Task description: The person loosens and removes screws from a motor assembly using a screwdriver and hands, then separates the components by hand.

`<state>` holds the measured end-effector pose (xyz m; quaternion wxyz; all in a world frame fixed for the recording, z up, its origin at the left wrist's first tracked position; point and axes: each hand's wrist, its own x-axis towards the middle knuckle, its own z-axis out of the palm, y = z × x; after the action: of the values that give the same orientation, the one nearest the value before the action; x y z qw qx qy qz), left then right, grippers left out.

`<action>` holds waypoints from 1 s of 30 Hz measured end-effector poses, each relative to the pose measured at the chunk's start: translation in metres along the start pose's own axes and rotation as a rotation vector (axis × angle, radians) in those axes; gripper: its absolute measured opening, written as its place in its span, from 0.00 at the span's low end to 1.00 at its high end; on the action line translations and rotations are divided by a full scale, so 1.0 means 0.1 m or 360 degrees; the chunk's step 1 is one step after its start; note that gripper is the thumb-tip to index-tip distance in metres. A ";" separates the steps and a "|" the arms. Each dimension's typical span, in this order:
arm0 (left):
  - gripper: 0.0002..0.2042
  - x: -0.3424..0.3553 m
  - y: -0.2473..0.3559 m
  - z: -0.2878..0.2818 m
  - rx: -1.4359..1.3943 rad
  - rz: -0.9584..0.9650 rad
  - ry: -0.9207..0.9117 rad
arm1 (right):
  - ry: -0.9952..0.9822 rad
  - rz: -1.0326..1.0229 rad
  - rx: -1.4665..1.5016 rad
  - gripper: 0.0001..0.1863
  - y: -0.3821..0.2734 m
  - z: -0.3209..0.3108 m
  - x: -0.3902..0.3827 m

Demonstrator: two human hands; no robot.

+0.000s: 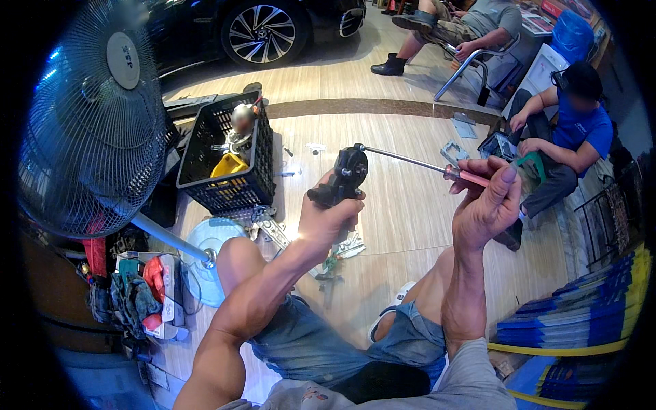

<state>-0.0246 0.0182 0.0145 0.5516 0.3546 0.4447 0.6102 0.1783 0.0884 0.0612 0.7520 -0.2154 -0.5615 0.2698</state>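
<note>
My left hand [335, 212] grips a black housing-like part [347, 174] with screws on its face, held up in the middle of the view. My right hand [488, 201] has its fingers round the pink handle of a screwdriver [471, 178]. The long steel shank runs leftward, its tip at the upper end of the black part, by a screw. Below my hands, several loose metal pieces [270, 232] lie on the wooden-look floor [403, 225].
A fan [96, 137] stands left, beside a black crate [205, 184] of parts and a bin with rags [154, 290]. A seated co-worker in blue [581, 130] is at right, another person [465, 24] in a chair behind, near a black car [301, 20]. Blue-and-yellow stacks [560, 307] sit lower right.
</note>
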 end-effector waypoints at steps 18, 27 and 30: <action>0.25 -0.01 0.01 0.00 -0.0040 0.0015 -0.0015 | 0.0016 0.0015 0.0011 0.19 0.00 -0.01 0.00; 0.25 -0.01 0.02 0.00 -0.0037 -0.0014 -0.0015 | -0.0025 0.0000 0.0030 0.19 -0.01 0.00 0.01; 0.24 -0.01 0.02 0.00 -0.0041 -0.0014 -0.0019 | -0.0009 0.0011 0.0012 0.19 0.00 -0.01 0.01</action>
<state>-0.0247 0.0177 0.0163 0.5615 0.3491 0.4350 0.6112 0.1791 0.0892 0.0613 0.7502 -0.2139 -0.5618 0.2752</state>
